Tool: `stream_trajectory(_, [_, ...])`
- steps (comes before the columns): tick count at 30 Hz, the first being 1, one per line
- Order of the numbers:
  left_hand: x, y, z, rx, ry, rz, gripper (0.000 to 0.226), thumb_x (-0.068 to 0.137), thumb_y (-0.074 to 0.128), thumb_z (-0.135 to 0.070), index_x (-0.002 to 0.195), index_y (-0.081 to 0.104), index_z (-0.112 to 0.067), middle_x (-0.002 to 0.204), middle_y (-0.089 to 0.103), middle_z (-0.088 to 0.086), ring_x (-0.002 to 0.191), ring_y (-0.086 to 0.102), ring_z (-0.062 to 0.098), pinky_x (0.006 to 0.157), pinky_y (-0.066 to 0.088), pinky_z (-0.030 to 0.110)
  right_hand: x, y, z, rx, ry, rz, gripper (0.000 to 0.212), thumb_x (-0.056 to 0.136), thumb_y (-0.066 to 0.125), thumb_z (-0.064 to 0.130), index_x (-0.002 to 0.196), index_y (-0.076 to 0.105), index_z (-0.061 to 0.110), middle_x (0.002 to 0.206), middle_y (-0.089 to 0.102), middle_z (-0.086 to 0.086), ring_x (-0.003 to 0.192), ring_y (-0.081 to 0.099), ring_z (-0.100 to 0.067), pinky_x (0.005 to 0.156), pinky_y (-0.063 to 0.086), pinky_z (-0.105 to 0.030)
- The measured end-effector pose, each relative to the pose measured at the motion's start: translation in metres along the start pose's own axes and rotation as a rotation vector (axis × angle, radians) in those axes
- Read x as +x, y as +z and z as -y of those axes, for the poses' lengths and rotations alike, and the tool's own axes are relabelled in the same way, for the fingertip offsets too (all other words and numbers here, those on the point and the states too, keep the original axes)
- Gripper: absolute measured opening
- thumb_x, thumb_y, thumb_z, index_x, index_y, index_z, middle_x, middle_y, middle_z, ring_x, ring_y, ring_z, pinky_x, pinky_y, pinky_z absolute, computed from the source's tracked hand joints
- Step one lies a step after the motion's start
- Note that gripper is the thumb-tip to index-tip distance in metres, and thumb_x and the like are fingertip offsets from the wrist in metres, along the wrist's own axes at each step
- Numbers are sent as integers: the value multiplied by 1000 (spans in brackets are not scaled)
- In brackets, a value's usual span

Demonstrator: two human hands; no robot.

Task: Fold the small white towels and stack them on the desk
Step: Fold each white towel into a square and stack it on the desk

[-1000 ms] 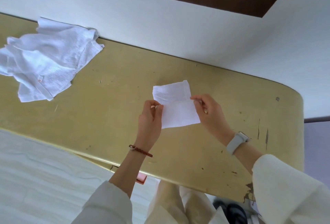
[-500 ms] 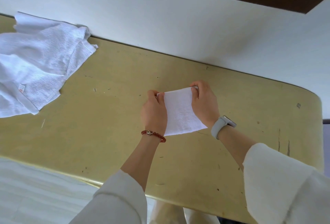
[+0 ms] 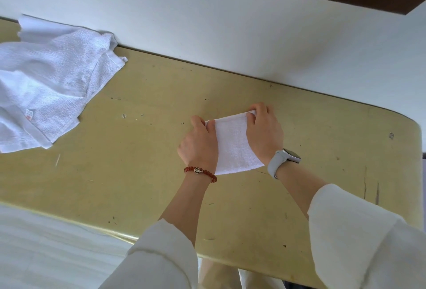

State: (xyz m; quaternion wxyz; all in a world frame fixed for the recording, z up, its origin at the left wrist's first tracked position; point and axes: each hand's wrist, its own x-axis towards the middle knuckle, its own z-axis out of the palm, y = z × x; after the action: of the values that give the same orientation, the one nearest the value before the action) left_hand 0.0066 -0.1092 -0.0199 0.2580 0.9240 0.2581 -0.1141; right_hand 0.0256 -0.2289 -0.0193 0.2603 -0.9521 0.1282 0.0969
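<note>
A small white towel [image 3: 234, 144], folded into a narrow rectangle, lies on the yellow desk [image 3: 138, 150]. My left hand [image 3: 199, 145] pinches the towel's far left corner, its palm lying along the left edge. On the other side, my right hand [image 3: 265, 134] pinches the far right corner with its palm over the right edge. A loose pile of unfolded white towels [image 3: 48, 83] lies on the desk at the far left, well away from both hands.
A white wall [image 3: 207, 16] runs along the desk's far edge. The desk's rounded end is at the right. White bedding [image 3: 46, 254] lies below the desk's near edge at the lower left.
The towel, held up half folded a second ago, now lies flat on the desk, folded smaller. Both hands have moved forward and down with it, still holding its far corners.
</note>
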Motion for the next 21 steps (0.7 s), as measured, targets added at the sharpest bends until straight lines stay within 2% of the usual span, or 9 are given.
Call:
stream_trajectory(3, [-1,-3,3,-276,-6,-56,24,96,39,-33,101,48,-12,69,53,-8,67,51,19,60,38,29,-5,-2,-1,-60,-1,-75,26,96,37,19,119,47,10,119,46,-10,88,54,-30,67,42,-36])
stream_trajectory(5, [-5,-3,9,-478,41,-107,18,96,42,-23,101,51,-9,70,52,-9,66,49,13,59,39,23,-14,-3,-7,-185,-155,-209,28,90,39,11,116,50,9,115,51,-12,91,53,-31,72,41,-38])
stream_trajectory(6, [-8,-2,13,-523,80,-135,16,96,42,-19,100,53,-9,76,55,-7,69,49,13,60,38,16,-19,-2,-11,-231,-259,-253,32,86,38,9,115,51,10,115,53,-13,94,55,-32,78,42,-40])
stream_trajectory(8, [-17,2,22,-519,206,-186,21,95,40,-15,101,58,-6,92,59,0,78,51,12,66,36,8,-29,4,-20,-334,-467,-203,40,81,41,8,119,51,9,123,53,-14,109,54,-32,97,39,-48])
stream_trajectory(10, [-24,12,31,-425,402,-219,30,91,37,-13,102,62,-2,101,62,7,89,52,13,77,36,11,-36,12,-28,-451,-589,-99,43,81,48,12,123,52,6,132,50,-15,124,46,-32,105,30,-54])
stream_trajectory(11, [-26,17,36,-357,498,-246,31,89,38,-11,103,63,-1,104,63,10,95,52,14,82,37,16,-37,16,-31,-487,-591,-61,43,84,45,16,126,51,5,136,47,-15,129,42,-32,105,29,-56])
stream_trajectory(15, [-20,33,50,-66,713,-290,34,91,38,-12,115,60,0,125,59,12,125,40,22,98,33,33,-35,26,-37,-471,-454,41,54,92,24,28,134,38,-3,143,38,-20,135,32,-33,105,28,-56])
stream_trajectory(19, [-16,33,50,271,722,-152,52,99,13,-32,136,37,-5,144,40,10,135,27,31,106,20,47,-33,32,-39,-447,-437,48,60,92,22,31,137,34,-7,146,31,-23,138,23,-34,109,21,-51])
stream_trajectory(21, [-13,32,47,366,672,-106,53,96,18,-35,139,34,-8,146,37,10,134,31,37,107,18,50,-33,32,-39,-452,-452,47,60,92,22,31,137,32,-7,146,30,-23,138,23,-35,111,20,-50])
